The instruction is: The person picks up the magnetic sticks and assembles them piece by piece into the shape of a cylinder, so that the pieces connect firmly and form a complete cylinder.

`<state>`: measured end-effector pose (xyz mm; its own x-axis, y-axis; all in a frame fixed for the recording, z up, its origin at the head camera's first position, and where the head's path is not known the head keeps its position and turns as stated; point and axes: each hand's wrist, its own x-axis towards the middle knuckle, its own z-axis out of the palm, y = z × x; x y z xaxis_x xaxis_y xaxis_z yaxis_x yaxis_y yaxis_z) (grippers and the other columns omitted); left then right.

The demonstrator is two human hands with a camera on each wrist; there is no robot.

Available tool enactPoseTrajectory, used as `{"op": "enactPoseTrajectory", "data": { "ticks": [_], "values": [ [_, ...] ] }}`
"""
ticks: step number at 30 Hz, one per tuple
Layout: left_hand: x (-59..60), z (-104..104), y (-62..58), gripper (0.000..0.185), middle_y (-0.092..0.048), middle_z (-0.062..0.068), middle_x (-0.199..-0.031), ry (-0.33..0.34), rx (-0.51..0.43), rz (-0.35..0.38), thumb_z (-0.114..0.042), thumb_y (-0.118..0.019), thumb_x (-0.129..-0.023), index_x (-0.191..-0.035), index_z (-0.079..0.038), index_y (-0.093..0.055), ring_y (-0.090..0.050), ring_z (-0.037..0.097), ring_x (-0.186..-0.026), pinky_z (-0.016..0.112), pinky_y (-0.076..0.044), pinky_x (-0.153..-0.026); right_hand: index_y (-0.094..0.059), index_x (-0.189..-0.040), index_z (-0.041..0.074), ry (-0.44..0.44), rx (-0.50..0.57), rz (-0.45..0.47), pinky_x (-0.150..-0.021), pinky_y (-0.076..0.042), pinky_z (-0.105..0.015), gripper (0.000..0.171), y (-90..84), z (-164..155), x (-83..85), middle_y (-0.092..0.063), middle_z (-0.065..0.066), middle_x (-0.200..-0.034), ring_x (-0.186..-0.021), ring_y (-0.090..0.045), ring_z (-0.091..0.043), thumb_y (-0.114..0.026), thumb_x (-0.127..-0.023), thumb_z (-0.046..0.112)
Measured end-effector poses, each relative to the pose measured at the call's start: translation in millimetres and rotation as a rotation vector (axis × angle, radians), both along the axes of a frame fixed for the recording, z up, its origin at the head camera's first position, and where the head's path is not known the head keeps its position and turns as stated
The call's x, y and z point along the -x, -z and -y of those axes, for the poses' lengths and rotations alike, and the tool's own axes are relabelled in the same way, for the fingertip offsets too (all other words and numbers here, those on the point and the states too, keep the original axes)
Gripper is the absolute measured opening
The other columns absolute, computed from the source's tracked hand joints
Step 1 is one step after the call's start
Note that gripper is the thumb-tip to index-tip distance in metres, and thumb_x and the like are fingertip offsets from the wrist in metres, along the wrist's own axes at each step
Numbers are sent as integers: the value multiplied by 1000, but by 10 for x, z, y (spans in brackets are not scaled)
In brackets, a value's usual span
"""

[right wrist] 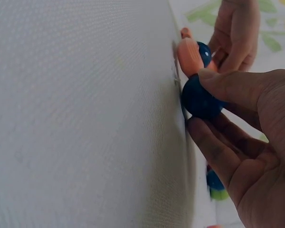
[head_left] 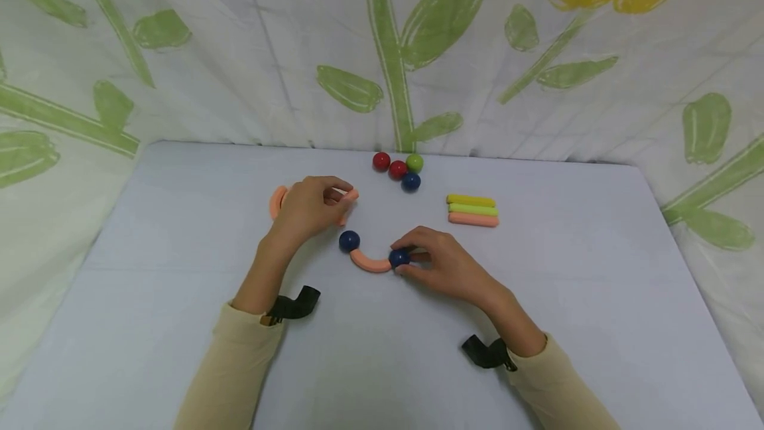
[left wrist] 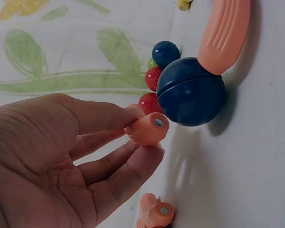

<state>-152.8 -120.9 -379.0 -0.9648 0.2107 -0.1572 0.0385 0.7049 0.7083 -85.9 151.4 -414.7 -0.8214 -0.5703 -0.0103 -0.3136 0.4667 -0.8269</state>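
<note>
My left hand (head_left: 313, 204) pinches a salmon-coloured magnetic rod (left wrist: 149, 129) between thumb and fingers; a silvery disc shows in its end. Just beside it on the table lies a blue ball (head_left: 349, 241), joined to a curved salmon rod (head_left: 371, 263). At that rod's other end sits a second blue ball (right wrist: 199, 99), which my right hand (head_left: 447, 264) grips between thumb and fingers. More salmon curved rods (head_left: 277, 202) lie by the left hand, partly hidden behind it.
Toward the back edge of the white table (head_left: 370, 350) are two red balls (head_left: 381, 162), a green ball (head_left: 414, 163) and another blue ball (head_left: 410, 182). Straight rods in yellow (head_left: 471, 200), lime (head_left: 473, 209) and salmon (head_left: 473, 219) lie side by side at the right.
</note>
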Motion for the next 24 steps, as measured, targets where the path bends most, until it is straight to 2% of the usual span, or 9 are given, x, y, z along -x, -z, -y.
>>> {"op": "enactPoseTrajectory", "data": {
  "ticks": [6, 14, 24],
  "values": [
    [6, -1, 13, 38, -79, 12, -123, 17, -70, 63, -38, -68, -104, -134, -14, -73, -76, 28, -115, 46, -60, -92, -72, -126, 8, 2, -8, 11, -99, -61, -31, 33, -10, 4, 3, -72, -6, -122, -116, -70, -19, -80, -94, 7],
    [17, -19, 72, 36, -80, 10, -120, 32, -59, 61, -38, -69, -103, -131, -15, -75, -76, 27, -115, 45, -60, -94, -71, -126, 8, -2, -1, 7, -99, -61, -30, 33, 1, 3, 0, -71, -6, -122, -116, -70, -19, -80, -94, 6],
    [25, -40, 110, 36, -79, 13, -121, 60, -58, 81, -35, -70, -103, -130, -12, -75, -73, 28, -116, 41, -60, -89, -72, -126, 8, -3, -16, -9, -98, -61, -30, 33, -7, -3, 2, -72, -6, -122, -115, -70, -19, -80, -94, 6]
  ]
}}
